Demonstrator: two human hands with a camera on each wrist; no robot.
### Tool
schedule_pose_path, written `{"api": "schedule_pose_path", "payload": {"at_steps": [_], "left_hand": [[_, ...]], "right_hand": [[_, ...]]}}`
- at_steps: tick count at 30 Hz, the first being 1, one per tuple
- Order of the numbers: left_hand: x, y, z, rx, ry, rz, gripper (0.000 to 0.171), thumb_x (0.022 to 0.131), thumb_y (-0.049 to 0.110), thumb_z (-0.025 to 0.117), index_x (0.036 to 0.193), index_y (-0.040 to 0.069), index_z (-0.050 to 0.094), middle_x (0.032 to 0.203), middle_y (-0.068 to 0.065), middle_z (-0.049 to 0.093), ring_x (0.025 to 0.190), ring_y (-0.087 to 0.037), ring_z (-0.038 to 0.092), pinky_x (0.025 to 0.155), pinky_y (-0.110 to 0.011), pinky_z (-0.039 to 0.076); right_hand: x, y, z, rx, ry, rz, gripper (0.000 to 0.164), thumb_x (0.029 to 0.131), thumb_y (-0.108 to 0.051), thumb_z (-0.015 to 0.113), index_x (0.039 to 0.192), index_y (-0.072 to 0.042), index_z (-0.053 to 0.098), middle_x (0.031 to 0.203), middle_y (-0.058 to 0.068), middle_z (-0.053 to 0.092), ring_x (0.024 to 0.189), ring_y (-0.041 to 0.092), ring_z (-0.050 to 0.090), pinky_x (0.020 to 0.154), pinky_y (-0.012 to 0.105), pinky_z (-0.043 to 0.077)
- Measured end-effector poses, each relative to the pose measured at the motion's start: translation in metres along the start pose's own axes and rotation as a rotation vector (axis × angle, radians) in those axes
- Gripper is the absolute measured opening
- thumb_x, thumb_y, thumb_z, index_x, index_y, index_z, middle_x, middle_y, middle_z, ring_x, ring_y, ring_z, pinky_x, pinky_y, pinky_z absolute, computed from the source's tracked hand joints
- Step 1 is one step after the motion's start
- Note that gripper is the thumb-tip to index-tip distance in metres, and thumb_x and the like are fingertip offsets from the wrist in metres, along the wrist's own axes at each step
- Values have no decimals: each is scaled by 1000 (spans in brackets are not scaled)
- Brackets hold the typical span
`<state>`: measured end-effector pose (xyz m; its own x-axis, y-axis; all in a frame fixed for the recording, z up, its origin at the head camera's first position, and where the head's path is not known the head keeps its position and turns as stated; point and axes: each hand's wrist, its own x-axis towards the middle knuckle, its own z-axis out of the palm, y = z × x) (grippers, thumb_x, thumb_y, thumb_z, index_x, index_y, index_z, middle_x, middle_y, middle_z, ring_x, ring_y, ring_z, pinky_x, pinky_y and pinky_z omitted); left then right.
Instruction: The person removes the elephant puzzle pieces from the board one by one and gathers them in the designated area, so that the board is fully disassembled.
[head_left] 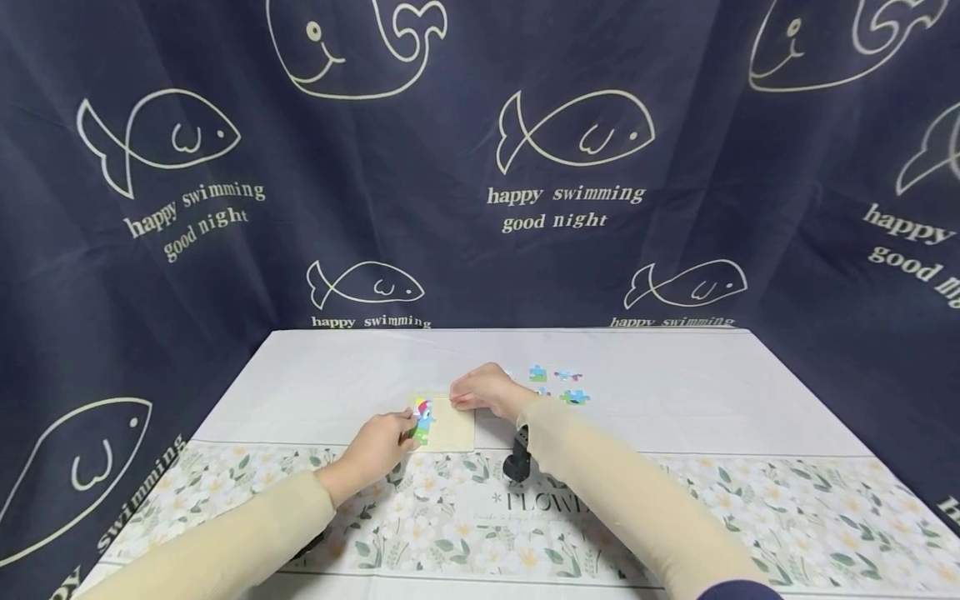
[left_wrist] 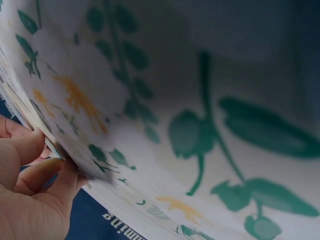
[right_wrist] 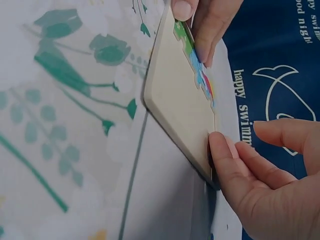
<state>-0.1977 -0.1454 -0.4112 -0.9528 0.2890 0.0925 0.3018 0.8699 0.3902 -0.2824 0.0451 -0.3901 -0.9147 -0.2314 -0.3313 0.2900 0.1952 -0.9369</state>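
While the left hand (head_left: 378,443) is gripping the left edge of one wooden puzzle board (head_left: 455,429) just below the centre of the frame, its fingers are bending in close to the thumb. The right hand (head_left: 486,389) is pinching the board's upper right corner, thumb and fingertip nearly closed together on the edge; whether a small piece is sitting beneath that thumb, I cannot tell. One strip of joined pieces (head_left: 424,423) is filling the board's left part, its exact number being too small to count, and bare wood is showing on the right. Right of centre, beyond the right hand, at least five loose pieces (head_left: 537,373) are lying on one white table (head_left: 360,367), some partly hiding behind the hand. Two beige sleeves (head_left: 247,529) are reaching up from the lower left and lower right, and one black device (head_left: 517,463) is hanging by the right wrist.
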Motion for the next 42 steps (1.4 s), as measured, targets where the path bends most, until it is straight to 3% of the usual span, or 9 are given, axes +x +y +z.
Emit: {"api": "schedule_pose_path", "payload": {"at_steps": [5,16,23,27,33,39,42], "left_hand": [[-1,1,-2,-8,-3,6,43,86,13,72,122,-8,62,134,-23,57,118,-36,59,83,-38,57],[5,0,-3,-32,-4,8,42,86,13,73,122,-7,62,133,-20,58,122,-36,57,100,-44,50],[4,-1,-5,-37,-19,-13,42,86,14,73,122,-5,62,134,-19,57,124,-35,56,102,-44,48],[2,-2,-4,-46,-30,-19,43,86,14,72,123,-6,62,136,-18,56,123,-35,56,93,-39,55],[2,-4,-4,-33,-23,-21,42,86,14,73,122,-5,62,135,-18,57,120,-34,59,90,-38,56],[4,-6,-2,-41,-17,1,41,85,13,73,121,-6,63,133,-19,57,105,-34,65,78,-34,57],[5,-6,-2,-36,-15,8,41,86,14,73,121,-6,63,133,-19,58,113,-34,62,80,-33,57]], "right_hand": [[5,1,7,31,-2,-8,23,88,7,62,109,16,62,103,30,69,96,32,72,86,36,59],[4,-4,16,17,2,-24,22,88,7,62,107,17,62,104,30,69,94,33,72,85,36,59],[7,-3,25,56,14,-14,23,89,9,60,109,18,60,107,32,67,99,36,70,87,37,59],[9,-2,29,77,34,0,23,87,10,60,109,18,60,107,32,67,97,35,71,85,35,60],[8,-1,34,123,48,16,23,86,12,61,108,18,61,107,32,67,93,33,72,84,35,59],[4,-2,41,48,87,-1,22,83,11,63,103,17,61,102,31,69,88,31,73,80,34,60],[3,-6,43,-8,148,4,24,78,12,65,101,17,61,96,30,70,83,31,74,76,34,61]]}}
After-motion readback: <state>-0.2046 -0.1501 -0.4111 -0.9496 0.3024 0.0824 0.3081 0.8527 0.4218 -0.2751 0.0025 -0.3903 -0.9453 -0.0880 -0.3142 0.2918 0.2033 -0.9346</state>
